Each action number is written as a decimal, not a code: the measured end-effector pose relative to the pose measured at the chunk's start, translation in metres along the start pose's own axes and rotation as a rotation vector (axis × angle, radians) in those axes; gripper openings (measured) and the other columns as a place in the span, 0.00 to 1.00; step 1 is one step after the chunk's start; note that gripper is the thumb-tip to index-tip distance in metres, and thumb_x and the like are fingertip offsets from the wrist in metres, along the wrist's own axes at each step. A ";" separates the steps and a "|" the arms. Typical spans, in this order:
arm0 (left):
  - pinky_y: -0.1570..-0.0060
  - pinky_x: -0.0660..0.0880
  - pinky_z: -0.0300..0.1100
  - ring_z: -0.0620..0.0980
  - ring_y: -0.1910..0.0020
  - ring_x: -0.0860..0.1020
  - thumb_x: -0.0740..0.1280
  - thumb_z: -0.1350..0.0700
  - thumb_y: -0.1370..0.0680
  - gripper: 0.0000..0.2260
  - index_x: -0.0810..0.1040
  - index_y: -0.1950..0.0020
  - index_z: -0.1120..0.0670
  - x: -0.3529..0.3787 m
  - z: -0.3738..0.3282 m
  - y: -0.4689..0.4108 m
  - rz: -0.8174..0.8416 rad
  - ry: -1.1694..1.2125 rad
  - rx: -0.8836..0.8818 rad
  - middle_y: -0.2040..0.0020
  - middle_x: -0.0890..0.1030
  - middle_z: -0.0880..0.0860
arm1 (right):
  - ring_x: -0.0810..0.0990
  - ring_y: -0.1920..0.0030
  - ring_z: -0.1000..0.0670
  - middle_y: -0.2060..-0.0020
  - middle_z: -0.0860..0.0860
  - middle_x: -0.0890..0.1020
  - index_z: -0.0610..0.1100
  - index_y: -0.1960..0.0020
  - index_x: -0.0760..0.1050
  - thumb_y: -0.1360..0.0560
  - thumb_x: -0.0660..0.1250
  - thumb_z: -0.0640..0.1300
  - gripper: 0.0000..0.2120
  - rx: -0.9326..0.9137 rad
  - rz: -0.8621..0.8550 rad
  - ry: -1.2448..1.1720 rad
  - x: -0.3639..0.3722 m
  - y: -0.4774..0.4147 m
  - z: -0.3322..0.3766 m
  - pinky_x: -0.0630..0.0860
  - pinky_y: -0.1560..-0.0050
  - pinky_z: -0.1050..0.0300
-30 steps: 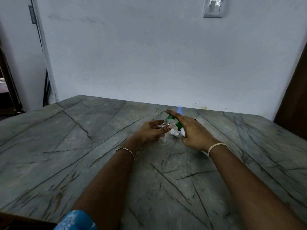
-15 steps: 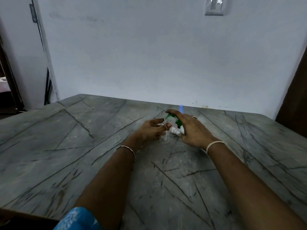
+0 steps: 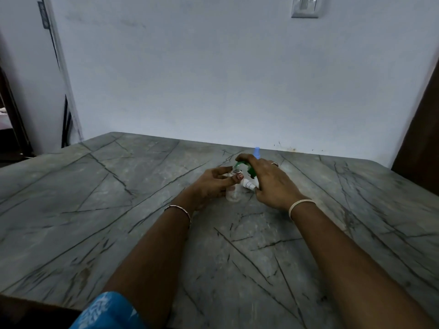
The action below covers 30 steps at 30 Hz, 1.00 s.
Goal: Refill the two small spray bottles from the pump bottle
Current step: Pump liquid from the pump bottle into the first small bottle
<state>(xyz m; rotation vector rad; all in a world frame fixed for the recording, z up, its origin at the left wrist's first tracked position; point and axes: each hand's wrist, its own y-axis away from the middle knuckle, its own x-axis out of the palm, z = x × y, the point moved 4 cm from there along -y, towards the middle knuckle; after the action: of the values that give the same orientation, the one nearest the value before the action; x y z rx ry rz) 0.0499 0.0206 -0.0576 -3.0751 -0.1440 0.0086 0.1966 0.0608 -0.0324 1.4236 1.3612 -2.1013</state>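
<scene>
Presently, as seen from beside the surface:

1. Left hand (image 3: 213, 185): fingers and thumb curled round the neck of a small clear spray bottle (image 3: 232, 194), which stands upright on the surface (image 3: 118, 210) with its top off.
2. Right hand (image 3: 273, 184): laid over the green head of the pump bottle (image 3: 250, 172), forefinger stretched along the spout, thumb tucked in below. It holds the pump, whose body is hidden under the palm.
3. Spout: its tip is at the clear bottle's open mouth, just above the left fingertips.
4. White fitting (image 3: 248, 185): lies between the two hands. I cannot tell whether it is the removed spray top or part of the pump.
5. Second spray bottle (image 3: 256, 153): only its blue cap shows, just behind the right hand.

Progress, by judgement: the first refill is under way. The level in the clear bottle is too blurred to read. The blue-capped bottle is closed and looks untouched, so it is likely still to be filled. Recapping the clear bottle also remains.
</scene>
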 end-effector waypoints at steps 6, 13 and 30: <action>0.38 0.75 0.51 0.52 0.43 0.79 0.72 0.56 0.27 0.25 0.70 0.32 0.55 -0.001 -0.001 0.000 -0.012 -0.050 -0.011 0.41 0.80 0.56 | 0.71 0.55 0.46 0.56 0.47 0.72 0.64 0.26 0.51 0.26 0.64 0.40 0.37 -0.015 0.041 0.015 -0.007 0.003 0.001 0.73 0.57 0.49; 0.45 0.78 0.44 0.51 0.46 0.80 0.71 0.55 0.26 0.23 0.71 0.32 0.55 -0.001 -0.001 -0.002 -0.007 -0.072 -0.007 0.46 0.81 0.53 | 0.75 0.53 0.45 0.52 0.48 0.77 0.61 0.36 0.58 0.30 0.67 0.40 0.31 0.030 0.026 -0.068 0.002 -0.007 -0.002 0.76 0.53 0.42; 0.43 0.77 0.45 0.51 0.45 0.80 0.70 0.56 0.25 0.26 0.68 0.29 0.56 -0.001 0.000 0.000 0.004 -0.064 -0.014 0.40 0.80 0.57 | 0.74 0.51 0.44 0.51 0.47 0.76 0.62 0.35 0.58 0.28 0.68 0.41 0.30 0.026 0.010 -0.010 0.000 -0.005 0.002 0.76 0.52 0.43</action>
<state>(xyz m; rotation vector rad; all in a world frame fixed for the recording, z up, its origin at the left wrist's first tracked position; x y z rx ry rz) 0.0486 0.0207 -0.0577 -3.0908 -0.1424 0.1066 0.1924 0.0616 -0.0291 1.4251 1.3248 -2.1246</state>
